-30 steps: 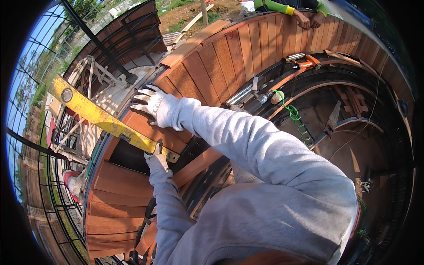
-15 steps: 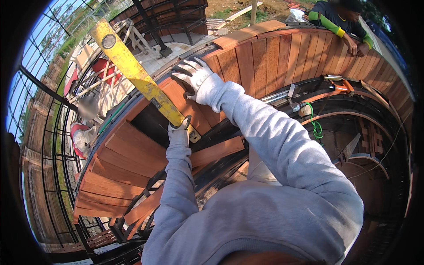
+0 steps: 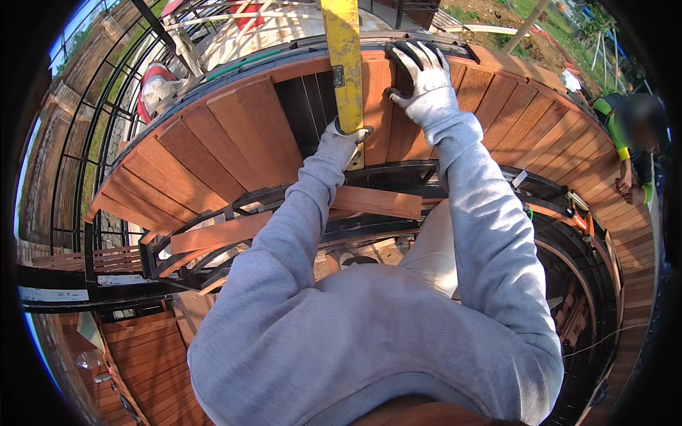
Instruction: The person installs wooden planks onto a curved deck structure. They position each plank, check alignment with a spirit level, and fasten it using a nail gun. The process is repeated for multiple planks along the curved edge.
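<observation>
A long yellow spirit level [image 3: 344, 71] lies across the curved wooden deck, pointing away from me along a plank's edge. My left hand [image 3: 344, 144], gloved in white and grey, is closed around the level's near end. To the right, my right hand [image 3: 424, 79], in a matching glove, rests with fingers spread at the far edge of the planks. A reddish-brown plank [image 3: 376, 106] lies between the level and that hand. Left of the level, a gap in the planking shows the black frame [image 3: 302, 106]. The level's far end is cut off by the picture's top edge.
Fitted planks [image 3: 202, 156] curve away on both sides. Loose boards [image 3: 376, 201] lie on the black metal framework in front of me. An orange tool [image 3: 584, 222] sits at the right. Another person's hands [image 3: 626, 186] rest by the deck's far right edge.
My view has turned, so the level now stands upright in the picture instead of slanting. The left hand keeps its grip, and the right hand stays spread on the planks.
</observation>
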Demonstrator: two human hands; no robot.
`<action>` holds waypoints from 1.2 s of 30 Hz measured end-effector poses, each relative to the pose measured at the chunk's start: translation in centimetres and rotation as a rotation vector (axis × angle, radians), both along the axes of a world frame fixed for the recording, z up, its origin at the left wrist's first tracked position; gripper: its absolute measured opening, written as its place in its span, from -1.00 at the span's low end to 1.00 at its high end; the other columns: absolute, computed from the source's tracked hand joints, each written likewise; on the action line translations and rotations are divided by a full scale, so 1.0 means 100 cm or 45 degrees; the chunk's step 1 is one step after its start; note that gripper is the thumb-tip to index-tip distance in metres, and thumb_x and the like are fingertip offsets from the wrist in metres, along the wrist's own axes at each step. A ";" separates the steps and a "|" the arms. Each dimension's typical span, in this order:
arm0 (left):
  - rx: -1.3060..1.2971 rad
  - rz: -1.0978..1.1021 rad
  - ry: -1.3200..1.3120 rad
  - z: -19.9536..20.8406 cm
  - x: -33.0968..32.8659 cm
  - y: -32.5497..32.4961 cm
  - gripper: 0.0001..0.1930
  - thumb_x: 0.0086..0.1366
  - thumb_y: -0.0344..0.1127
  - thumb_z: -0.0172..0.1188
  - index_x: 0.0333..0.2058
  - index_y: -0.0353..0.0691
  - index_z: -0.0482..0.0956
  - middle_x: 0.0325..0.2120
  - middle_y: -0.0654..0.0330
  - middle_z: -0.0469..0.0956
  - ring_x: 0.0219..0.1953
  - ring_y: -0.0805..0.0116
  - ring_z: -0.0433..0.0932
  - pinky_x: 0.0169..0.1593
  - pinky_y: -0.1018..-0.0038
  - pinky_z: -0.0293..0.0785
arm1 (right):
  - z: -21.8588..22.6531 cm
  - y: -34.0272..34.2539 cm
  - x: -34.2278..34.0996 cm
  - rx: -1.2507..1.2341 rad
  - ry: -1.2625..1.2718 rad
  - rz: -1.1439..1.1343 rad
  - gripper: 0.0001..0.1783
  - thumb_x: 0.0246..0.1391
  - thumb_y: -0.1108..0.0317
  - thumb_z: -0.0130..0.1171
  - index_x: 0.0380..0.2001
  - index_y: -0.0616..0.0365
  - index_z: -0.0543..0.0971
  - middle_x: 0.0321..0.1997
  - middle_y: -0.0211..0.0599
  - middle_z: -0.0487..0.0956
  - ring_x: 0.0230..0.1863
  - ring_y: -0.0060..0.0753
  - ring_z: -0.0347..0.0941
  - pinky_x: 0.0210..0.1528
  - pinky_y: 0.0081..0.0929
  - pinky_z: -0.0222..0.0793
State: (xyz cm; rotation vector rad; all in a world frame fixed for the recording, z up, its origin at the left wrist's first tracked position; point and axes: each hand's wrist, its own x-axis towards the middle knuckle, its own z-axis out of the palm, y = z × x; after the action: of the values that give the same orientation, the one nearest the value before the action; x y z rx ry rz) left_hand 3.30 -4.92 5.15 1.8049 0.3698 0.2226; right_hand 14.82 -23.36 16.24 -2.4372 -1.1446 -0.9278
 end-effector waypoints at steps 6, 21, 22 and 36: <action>-0.193 0.010 -0.071 -0.029 0.015 0.011 -0.57 0.22 -0.25 0.51 -0.02 -0.30 0.57 -0.25 0.29 0.61 -0.25 0.51 0.51 -0.15 0.51 0.49 | -0.003 0.006 0.002 -0.032 -0.029 -0.047 -0.06 -0.07 -0.02 0.50 0.39 -0.28 0.32 0.45 -0.40 0.31 0.52 -0.22 0.08 0.60 -0.09 -0.15; -0.099 0.022 0.056 0.003 -0.001 0.001 -0.46 0.17 -0.16 0.54 0.04 -0.27 0.55 -0.19 0.23 0.64 -0.20 0.43 0.54 -0.07 0.43 0.51 | -0.002 0.005 0.002 -0.079 0.014 -0.106 -0.01 -0.03 -0.11 0.45 0.44 -0.24 0.25 0.48 -0.38 0.28 0.53 -0.23 0.05 0.61 -0.11 -0.19; -0.084 0.014 0.077 0.007 -0.001 0.000 -0.46 0.18 -0.17 0.54 0.04 -0.26 0.55 -0.19 0.23 0.63 -0.20 0.43 0.54 -0.07 0.42 0.51 | -0.002 0.004 0.002 -0.096 0.016 -0.124 -0.01 -0.03 -0.11 0.45 0.44 -0.24 0.24 0.48 -0.38 0.27 0.53 -0.22 0.05 0.61 -0.11 -0.19; 0.007 0.041 -0.029 -0.019 0.010 0.007 -0.50 0.22 -0.17 0.50 0.05 -0.25 0.56 -0.27 0.20 0.65 -0.30 0.45 0.59 -0.27 0.45 0.57 | 0.005 0.006 -0.004 -0.025 0.112 -0.094 0.03 -0.02 -0.07 0.42 0.46 -0.06 0.19 0.47 -0.17 0.28 0.53 -0.16 0.08 0.60 -0.14 -0.21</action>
State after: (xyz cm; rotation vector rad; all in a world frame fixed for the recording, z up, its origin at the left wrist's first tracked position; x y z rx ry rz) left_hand 4.26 -4.17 3.26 1.8016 0.3827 0.2666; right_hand 14.46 -22.79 16.74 -2.5245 -1.0451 -0.8244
